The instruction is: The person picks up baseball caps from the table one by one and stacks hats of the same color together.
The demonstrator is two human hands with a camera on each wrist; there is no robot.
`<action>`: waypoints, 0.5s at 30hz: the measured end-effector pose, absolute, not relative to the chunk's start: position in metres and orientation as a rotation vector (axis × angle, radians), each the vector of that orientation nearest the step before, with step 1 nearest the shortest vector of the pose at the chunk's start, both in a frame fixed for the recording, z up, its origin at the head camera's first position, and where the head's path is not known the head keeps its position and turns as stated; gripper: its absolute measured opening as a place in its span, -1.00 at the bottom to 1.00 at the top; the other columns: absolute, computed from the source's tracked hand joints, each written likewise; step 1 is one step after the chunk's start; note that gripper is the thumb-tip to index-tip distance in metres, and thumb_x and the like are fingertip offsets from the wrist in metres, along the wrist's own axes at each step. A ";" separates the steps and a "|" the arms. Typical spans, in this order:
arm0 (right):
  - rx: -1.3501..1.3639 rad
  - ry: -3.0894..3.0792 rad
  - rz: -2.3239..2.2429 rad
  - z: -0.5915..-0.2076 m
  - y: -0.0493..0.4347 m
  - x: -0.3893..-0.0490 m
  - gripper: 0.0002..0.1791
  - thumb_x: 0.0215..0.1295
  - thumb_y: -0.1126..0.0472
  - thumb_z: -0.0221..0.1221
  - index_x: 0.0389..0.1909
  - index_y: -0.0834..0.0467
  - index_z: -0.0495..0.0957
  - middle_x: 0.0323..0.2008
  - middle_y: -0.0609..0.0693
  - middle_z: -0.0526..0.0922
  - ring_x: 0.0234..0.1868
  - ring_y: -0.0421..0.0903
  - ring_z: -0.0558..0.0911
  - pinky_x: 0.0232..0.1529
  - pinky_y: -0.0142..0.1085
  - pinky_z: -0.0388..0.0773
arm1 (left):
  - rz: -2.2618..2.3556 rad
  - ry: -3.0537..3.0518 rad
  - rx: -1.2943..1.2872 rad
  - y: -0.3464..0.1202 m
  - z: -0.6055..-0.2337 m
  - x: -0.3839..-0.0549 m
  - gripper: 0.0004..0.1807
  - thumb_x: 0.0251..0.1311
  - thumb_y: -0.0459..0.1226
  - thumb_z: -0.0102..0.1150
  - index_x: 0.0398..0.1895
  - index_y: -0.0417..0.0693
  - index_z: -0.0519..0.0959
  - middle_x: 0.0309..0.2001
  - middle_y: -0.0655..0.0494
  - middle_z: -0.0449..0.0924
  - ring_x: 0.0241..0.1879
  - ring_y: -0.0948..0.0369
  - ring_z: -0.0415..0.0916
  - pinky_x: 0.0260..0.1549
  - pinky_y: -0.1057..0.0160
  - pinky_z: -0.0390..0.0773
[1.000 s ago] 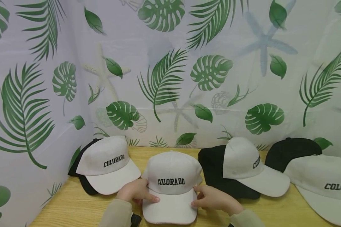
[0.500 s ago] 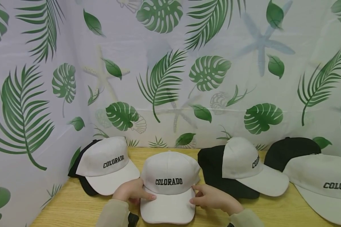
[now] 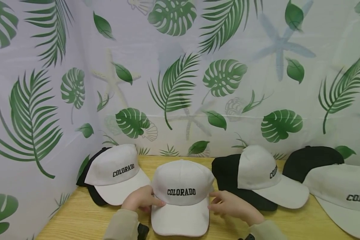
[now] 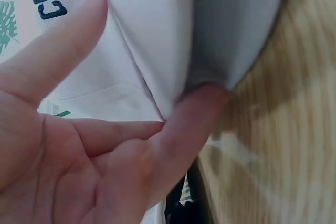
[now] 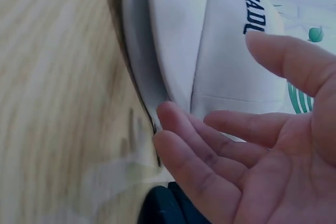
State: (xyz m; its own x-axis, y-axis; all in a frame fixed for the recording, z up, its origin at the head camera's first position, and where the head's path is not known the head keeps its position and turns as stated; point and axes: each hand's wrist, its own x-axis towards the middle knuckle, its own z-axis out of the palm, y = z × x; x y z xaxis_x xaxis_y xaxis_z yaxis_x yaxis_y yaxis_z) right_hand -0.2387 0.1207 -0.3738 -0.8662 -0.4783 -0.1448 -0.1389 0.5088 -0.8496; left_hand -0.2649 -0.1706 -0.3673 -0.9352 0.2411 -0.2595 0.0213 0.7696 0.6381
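A white baseball cap [image 3: 181, 180] lettered COLORADO faces me at the middle of the table, its brim [image 3: 180, 221] toward me. At its left side, my left hand [image 3: 141, 197] holds the brim: the thumb rests on top near the seam, and a fingertip [image 4: 207, 93] tucks under the edge. The brim's shaded underside [image 4: 231, 30] shows in the left wrist view. On the other side, my right hand [image 3: 229, 205] has its fingers loosely extended, fingertips [image 5: 170, 111] right at the brim's edge. Its thumb stands away from the fingers.
Left, a white COLORADO cap [image 3: 115, 166] overlaps a black one [image 3: 93, 193]. To the right, another white cap [image 3: 256, 170] lies over a black cap [image 3: 226, 173]. Farther right are a black cap [image 3: 312, 160] and a white cap [image 3: 333, 186]. A leaf-print sheet [image 3: 180, 140] hangs behind the wooden table [image 3: 66, 216].
My right hand has loosened from the brim and drawn slightly right, its thumb lifted off. The left hand stays on the cap, which stands as before.
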 end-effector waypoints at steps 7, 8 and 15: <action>-0.509 2.456 -1.319 -0.366 0.133 -0.237 -0.45 0.17 0.18 0.13 0.05 0.50 0.29 -0.29 0.07 0.52 -0.30 -0.06 0.51 -0.32 -0.18 0.49 | 0.931 2.644 0.201 -0.169 -0.368 -0.266 -0.65 -0.09 -0.12 0.31 -0.46 -0.21 0.43 -0.54 0.03 0.43 -0.60 0.16 0.43 -0.60 0.23 0.45; -0.506 2.473 -1.314 -0.364 0.135 -0.237 -0.42 0.17 0.15 0.13 0.05 0.51 0.28 -0.28 0.06 0.52 -0.29 -0.06 0.51 -0.31 -0.18 0.49 | 0.926 2.645 0.199 -0.169 -0.368 -0.266 -0.64 -0.09 -0.12 0.31 -0.46 -0.20 0.43 -0.54 0.03 0.43 -0.61 0.16 0.43 -0.60 0.23 0.45; -0.436 2.517 -1.334 -0.352 0.154 -0.231 -0.35 0.15 0.06 0.15 0.07 0.50 0.27 -0.24 0.05 0.52 -0.24 -0.04 0.50 -0.27 -0.20 0.48 | 0.925 2.649 0.198 -0.171 -0.369 -0.267 -0.65 -0.09 -0.12 0.31 -0.49 -0.19 0.42 -0.56 0.03 0.43 -0.63 0.16 0.41 -0.62 0.23 0.44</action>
State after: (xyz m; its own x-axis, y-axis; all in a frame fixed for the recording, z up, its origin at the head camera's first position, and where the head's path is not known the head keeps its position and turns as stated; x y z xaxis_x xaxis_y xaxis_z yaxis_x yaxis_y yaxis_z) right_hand -0.2306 0.1543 -0.3522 -0.9214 -0.3788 -0.0865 -0.1410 0.5333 -0.8341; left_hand -0.2666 -0.1709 -0.3688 -0.9368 0.2353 -0.2590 0.0229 0.7798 0.6256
